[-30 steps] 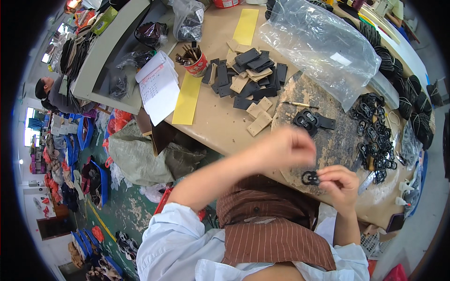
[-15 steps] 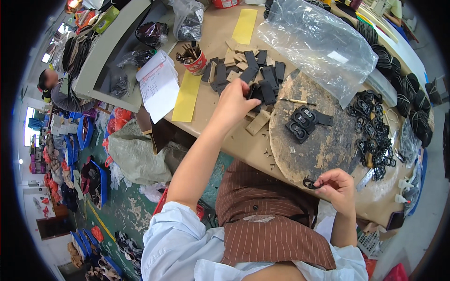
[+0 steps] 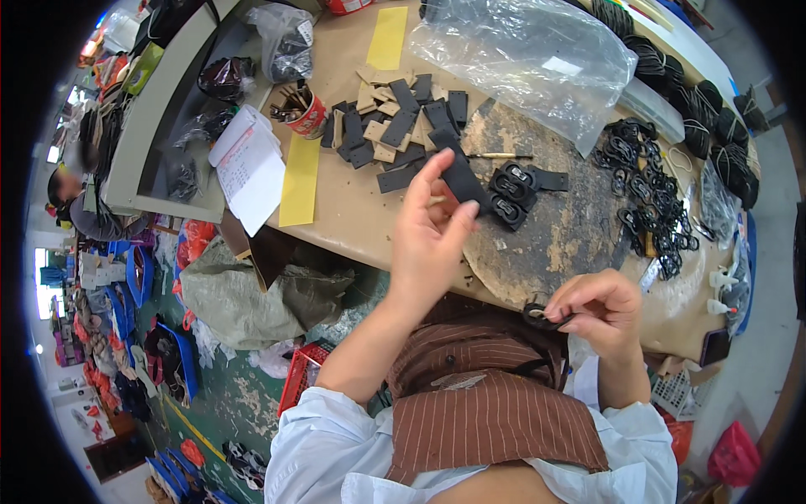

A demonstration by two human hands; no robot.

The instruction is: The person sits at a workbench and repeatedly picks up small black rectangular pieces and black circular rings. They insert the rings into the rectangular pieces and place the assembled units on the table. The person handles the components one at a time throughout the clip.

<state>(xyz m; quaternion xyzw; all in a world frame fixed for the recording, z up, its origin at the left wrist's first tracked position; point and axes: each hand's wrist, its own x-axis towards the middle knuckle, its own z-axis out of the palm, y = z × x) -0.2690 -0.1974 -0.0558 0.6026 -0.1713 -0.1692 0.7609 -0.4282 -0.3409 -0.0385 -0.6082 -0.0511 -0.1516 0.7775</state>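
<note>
My left hand (image 3: 426,248) pinches a black flat strip (image 3: 460,176) between thumb and fingers, holding it tilted above the near left edge of a worn round board (image 3: 579,244). Low over the board's front edge, my right hand (image 3: 603,309) grips a small black buckle (image 3: 534,316) with its fingertips. On the board lie several black strips with buckles (image 3: 509,202) fitted on them, set side by side. Left of the board is a loose pile of black and tan strips (image 3: 395,130). A heap of black buckles (image 3: 642,189) lies to the right.
A thin pointed tool (image 3: 502,155) rests at the board's far side. Beyond it spreads a clear plastic bag (image 3: 529,59). A red cup of tools (image 3: 307,118), yellow strips (image 3: 300,181) and a paper pad (image 3: 252,168) stand left. Black cord bundles (image 3: 701,109) line the right edge.
My left hand has come back from the pile toward me, with a black strip in its fingers. The right hand still holds the buckle, and the view has shifted slightly.
</note>
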